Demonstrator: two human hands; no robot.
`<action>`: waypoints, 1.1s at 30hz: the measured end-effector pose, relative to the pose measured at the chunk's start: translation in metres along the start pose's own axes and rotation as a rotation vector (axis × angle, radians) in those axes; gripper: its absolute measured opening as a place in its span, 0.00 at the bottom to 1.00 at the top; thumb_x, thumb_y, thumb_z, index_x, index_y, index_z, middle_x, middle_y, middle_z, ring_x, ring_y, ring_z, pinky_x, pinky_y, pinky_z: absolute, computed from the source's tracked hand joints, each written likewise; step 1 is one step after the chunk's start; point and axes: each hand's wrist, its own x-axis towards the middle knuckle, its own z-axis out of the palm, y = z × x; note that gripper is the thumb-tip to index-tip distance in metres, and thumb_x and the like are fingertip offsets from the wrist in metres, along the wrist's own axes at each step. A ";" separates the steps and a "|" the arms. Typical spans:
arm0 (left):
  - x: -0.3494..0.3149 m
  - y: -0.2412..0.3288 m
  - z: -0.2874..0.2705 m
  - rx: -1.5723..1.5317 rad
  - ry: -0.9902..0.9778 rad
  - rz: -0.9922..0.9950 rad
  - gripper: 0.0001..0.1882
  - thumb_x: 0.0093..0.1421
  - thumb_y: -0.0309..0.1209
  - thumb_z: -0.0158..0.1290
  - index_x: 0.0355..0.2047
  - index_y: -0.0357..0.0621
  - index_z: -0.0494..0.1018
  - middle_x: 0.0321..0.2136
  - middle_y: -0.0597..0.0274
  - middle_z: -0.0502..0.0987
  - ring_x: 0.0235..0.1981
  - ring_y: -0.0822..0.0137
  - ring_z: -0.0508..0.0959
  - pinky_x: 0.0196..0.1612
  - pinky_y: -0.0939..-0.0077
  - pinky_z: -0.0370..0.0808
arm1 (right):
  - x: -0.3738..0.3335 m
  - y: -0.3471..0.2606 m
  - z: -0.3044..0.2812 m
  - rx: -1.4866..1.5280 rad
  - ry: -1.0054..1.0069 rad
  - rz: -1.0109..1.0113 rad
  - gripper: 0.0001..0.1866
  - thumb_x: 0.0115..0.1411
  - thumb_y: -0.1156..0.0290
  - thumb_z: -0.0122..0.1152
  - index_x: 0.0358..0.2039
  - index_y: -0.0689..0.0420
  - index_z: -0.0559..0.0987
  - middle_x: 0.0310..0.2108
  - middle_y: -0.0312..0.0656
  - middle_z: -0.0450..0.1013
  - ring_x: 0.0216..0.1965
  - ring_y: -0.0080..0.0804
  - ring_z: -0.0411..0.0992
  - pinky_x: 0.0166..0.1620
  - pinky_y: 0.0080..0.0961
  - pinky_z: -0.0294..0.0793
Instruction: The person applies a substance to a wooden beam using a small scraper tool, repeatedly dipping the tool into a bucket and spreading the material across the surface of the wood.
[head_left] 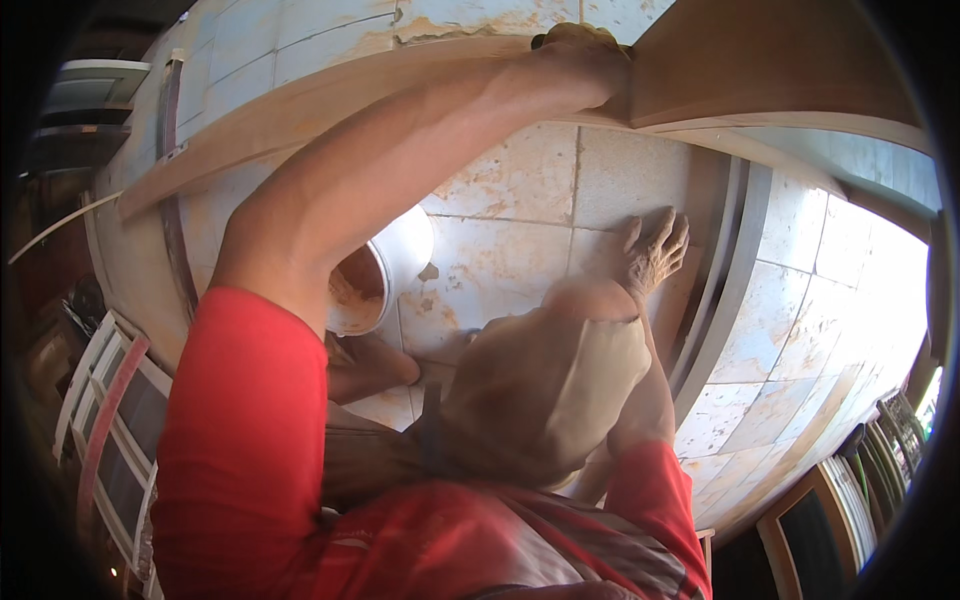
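Observation:
My left arm stretches across the view to the far side. There my left hand (pixel 585 45) is closed at the joint of a long brown wooden plank (pixel 290 105) and a wide brown wooden panel (pixel 770 65). A bit of something dark and yellowish shows at its fingers; what it is I cannot make out. My right hand (pixel 655 255) is palm down with fingers apart, beside my bent knee, where the tiles meet a wooden beam (pixel 708 240). It holds nothing.
A white bucket (pixel 412 245) with brownish residue inside lies tipped by my foot. Dusty pale tiles (pixel 500 255) cover the floor. White slatted frames (pixel 110 400) lean at the left. A dark-paned wooden frame (pixel 815 525) and other pieces stand at the lower right.

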 end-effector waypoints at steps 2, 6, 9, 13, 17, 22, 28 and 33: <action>-0.013 -0.006 -0.015 0.083 -0.063 -0.055 0.20 0.69 0.39 0.47 0.53 0.41 0.77 0.48 0.45 0.80 0.51 0.51 0.79 0.56 0.61 0.73 | 0.002 -0.006 -0.005 0.016 0.006 -0.002 0.38 0.65 0.46 0.58 0.70 0.50 0.63 0.71 0.48 0.56 0.71 0.50 0.53 0.69 0.51 0.55; -0.052 -0.059 -0.023 0.123 0.092 0.122 0.20 0.65 0.36 0.54 0.56 0.44 0.78 0.46 0.46 0.81 0.48 0.50 0.79 0.53 0.60 0.74 | 0.000 -0.001 0.000 0.016 0.047 -0.008 0.38 0.64 0.45 0.58 0.70 0.49 0.64 0.70 0.49 0.58 0.70 0.52 0.56 0.69 0.52 0.56; -0.155 -0.110 -0.028 -0.113 0.208 0.076 0.22 0.64 0.36 0.58 0.57 0.45 0.77 0.45 0.49 0.82 0.46 0.53 0.80 0.52 0.61 0.75 | -0.003 -0.017 -0.013 0.050 0.089 0.005 0.34 0.66 0.48 0.55 0.68 0.50 0.67 0.69 0.51 0.62 0.69 0.52 0.58 0.69 0.51 0.57; -0.297 -0.149 -0.034 -0.365 -0.017 -0.239 0.25 0.62 0.38 0.61 0.59 0.44 0.76 0.45 0.56 0.82 0.45 0.63 0.79 0.52 0.67 0.74 | -0.008 -0.027 -0.025 0.128 0.020 -0.005 0.32 0.68 0.49 0.53 0.68 0.51 0.67 0.68 0.52 0.61 0.69 0.53 0.57 0.69 0.51 0.57; -0.372 -0.175 0.012 -0.463 -0.048 -0.443 0.26 0.62 0.38 0.60 0.58 0.42 0.75 0.40 0.49 0.81 0.42 0.55 0.80 0.50 0.63 0.75 | -0.011 -0.024 -0.021 0.162 -0.025 -0.087 0.33 0.68 0.49 0.52 0.69 0.50 0.66 0.69 0.53 0.60 0.70 0.54 0.56 0.69 0.52 0.57; -0.348 -0.186 0.090 -0.098 0.138 -0.485 0.23 0.66 0.37 0.54 0.56 0.35 0.74 0.45 0.46 0.79 0.48 0.51 0.78 0.54 0.62 0.75 | -0.010 -0.008 -0.014 0.148 -0.046 -0.120 0.33 0.69 0.49 0.52 0.70 0.50 0.64 0.70 0.53 0.58 0.70 0.56 0.55 0.69 0.52 0.57; -0.301 -0.219 0.147 0.165 -0.023 -0.339 0.11 0.62 0.25 0.49 0.42 0.35 0.78 0.42 0.37 0.78 0.49 0.37 0.78 0.50 0.46 0.76 | -0.001 -0.004 0.003 -0.015 0.037 -0.060 0.34 0.69 0.50 0.51 0.71 0.49 0.62 0.71 0.54 0.56 0.70 0.59 0.53 0.69 0.53 0.57; -0.288 -0.205 0.143 0.067 0.012 -0.351 0.11 0.62 0.25 0.50 0.41 0.38 0.80 0.40 0.36 0.79 0.46 0.35 0.79 0.50 0.45 0.76 | 0.013 0.004 0.004 -0.056 0.129 -0.020 0.33 0.66 0.46 0.57 0.65 0.52 0.70 0.63 0.55 0.67 0.65 0.54 0.62 0.65 0.48 0.63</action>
